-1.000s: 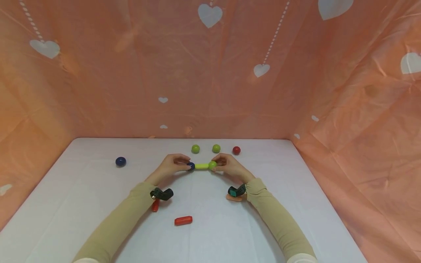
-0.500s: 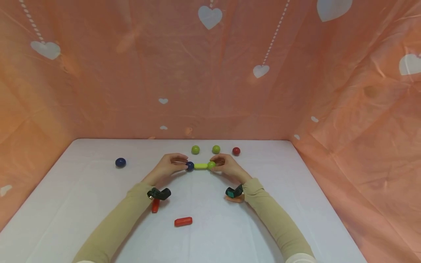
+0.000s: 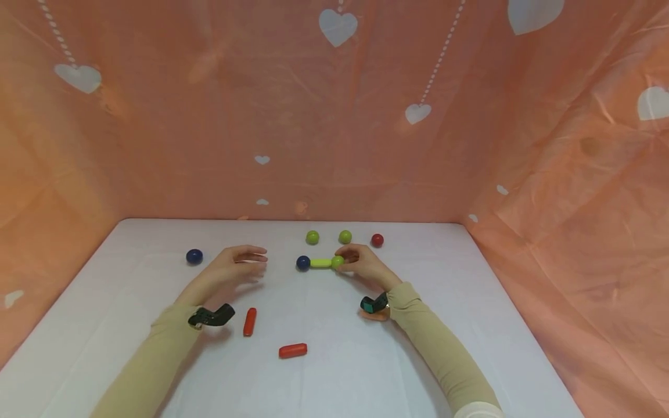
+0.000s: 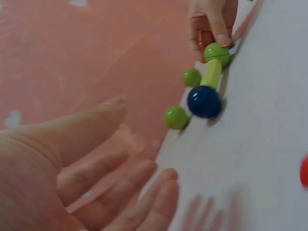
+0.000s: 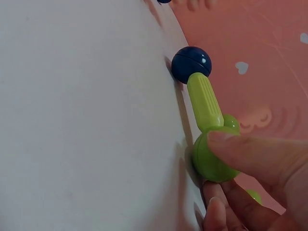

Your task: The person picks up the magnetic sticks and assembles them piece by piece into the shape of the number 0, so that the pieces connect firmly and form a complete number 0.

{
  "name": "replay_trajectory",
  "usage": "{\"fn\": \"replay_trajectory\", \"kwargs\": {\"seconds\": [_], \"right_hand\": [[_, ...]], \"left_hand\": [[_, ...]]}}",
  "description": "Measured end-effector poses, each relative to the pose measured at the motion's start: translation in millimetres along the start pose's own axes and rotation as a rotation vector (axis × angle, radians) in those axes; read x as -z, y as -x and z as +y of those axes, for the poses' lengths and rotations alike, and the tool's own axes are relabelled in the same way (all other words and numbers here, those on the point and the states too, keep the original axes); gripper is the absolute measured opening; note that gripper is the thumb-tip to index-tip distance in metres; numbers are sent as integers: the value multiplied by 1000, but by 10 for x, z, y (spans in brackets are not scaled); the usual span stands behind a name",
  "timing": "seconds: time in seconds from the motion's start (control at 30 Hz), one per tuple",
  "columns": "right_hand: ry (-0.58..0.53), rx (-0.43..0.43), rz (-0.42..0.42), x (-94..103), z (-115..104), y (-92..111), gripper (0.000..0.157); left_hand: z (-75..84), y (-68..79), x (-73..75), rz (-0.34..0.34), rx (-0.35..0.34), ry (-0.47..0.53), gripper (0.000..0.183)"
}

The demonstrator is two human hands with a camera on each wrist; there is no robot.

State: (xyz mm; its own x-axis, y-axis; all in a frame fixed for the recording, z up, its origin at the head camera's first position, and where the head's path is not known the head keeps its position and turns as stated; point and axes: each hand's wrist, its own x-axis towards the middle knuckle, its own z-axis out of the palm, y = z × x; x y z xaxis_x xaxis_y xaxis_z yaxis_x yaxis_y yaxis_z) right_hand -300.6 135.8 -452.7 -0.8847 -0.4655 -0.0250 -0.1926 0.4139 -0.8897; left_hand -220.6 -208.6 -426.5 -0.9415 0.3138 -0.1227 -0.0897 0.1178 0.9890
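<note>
- Green is in your right hand (image 3: 362, 264): thumb and fingers pinch a ball (image 3: 337, 263), just right of centre in the head frame.
- A yellow-green rod (image 3: 320, 263) runs left from that ball to a blue ball (image 3: 303, 263), which no hand touches.
- Your left hand (image 3: 232, 267), centre-left, is wide and holds nothing, fingers apart, well short of the blue ball.
- If your right hand twists or jerks, the blue end, without a hand on it, might work loose and roll.
- Reaching further back, your right knuckles could nudge the loose green balls (image 3: 312, 237) or red ball (image 3: 377, 240), upper middle; a low left forearm could knock the red rods (image 3: 250, 321), lower middle.
- The right wrist view shows the rod's grooves and the blue ball's seam, which the head view does not resolve.
- Only the head view shows both red rods whole; the left wrist view catches just a red bit at its right edge.
</note>
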Motion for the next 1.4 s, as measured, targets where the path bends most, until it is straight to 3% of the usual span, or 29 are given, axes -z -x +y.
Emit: {"fn": "replay_trajectory", "kwargs": {"seconds": [0.1,0.23,0.4,0.67,0.93,1.07,1.27,1.4], "right_hand": [[-12,-8,0,7,6,2,37],[-20,-5,3,9,13,-2,37],[-18,1,1,13,22,-5,37],[3,18,-7,18,29,7,37],[-26,25,-19,27,45,6,36],[-45,20,-22,26,41,10,36],[-64,8,-14,17,32,13,36],[-59,3,-11,16,31,18,35]], "left_hand": [[-5,153,109,16,53,-86,53],[-52,297,227,-21,101,-223,57],[-147,406,288,-110,66,-354,54],[-232,531,185,-156,109,-302,50],[-250,524,85,-192,74,-283,43],[-231,516,-19,-152,81,-320,40],[-212,508,-160,-31,76,-454,40],[-221,493,-217,33,87,-489,40]]}}
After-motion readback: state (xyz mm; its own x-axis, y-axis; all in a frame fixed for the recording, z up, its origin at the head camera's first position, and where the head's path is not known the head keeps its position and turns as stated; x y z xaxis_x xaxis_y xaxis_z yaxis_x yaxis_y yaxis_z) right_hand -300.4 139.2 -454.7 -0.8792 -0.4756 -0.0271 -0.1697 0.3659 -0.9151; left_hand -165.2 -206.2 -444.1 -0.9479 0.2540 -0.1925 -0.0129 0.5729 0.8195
